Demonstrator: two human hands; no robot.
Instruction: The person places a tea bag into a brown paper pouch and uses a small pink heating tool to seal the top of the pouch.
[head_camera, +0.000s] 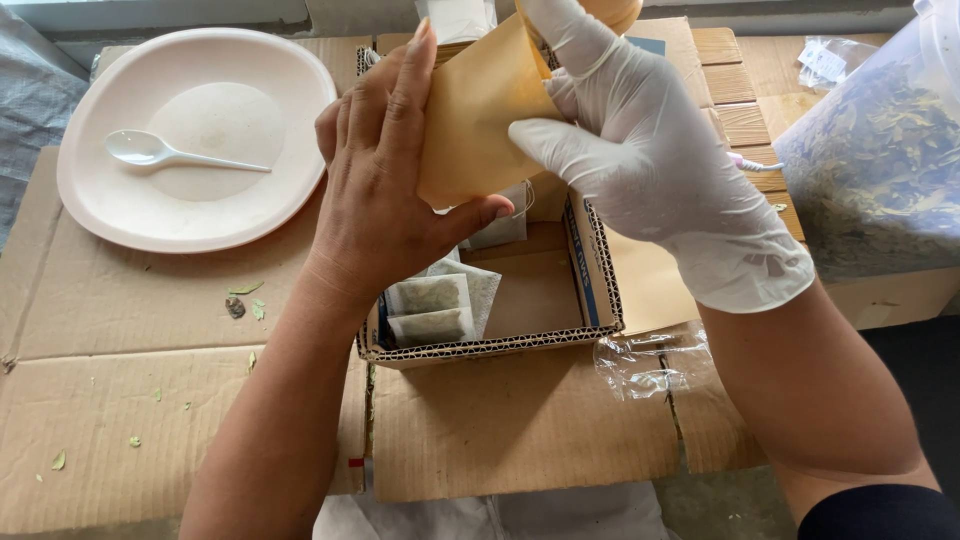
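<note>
The left hand (385, 190) is bare and grasps a tan envelope (475, 120) from the 9 o'clock side, with fingers behind it and the thumb across its lower edge. The right hand (650, 150) wears a white glove and grips the same envelope from the 3 o'clock side. The top of the envelope is cut off by the picture edge, and the hands cover its back, so it is hard to see if it is open.

The envelope is held above a small cardboard box (500, 300). The left wrist hides part of this box. Inside lie some sachets (430, 310) with greenish filling; how many there are, I cannot tell.

At 10 o'clock a pale plate (120, 200) carries a white spoon (150, 150). At 3 o'clock a clear bag of dried leaves (880, 160) is cut off at the edge. A crumpled clear wrapper (645, 360) lies at 5 o'clock of the box.

Everything rests on flattened cardboard (150, 400) with small leaf crumbs. Of the room, only a grey strip at the top shows.
</note>
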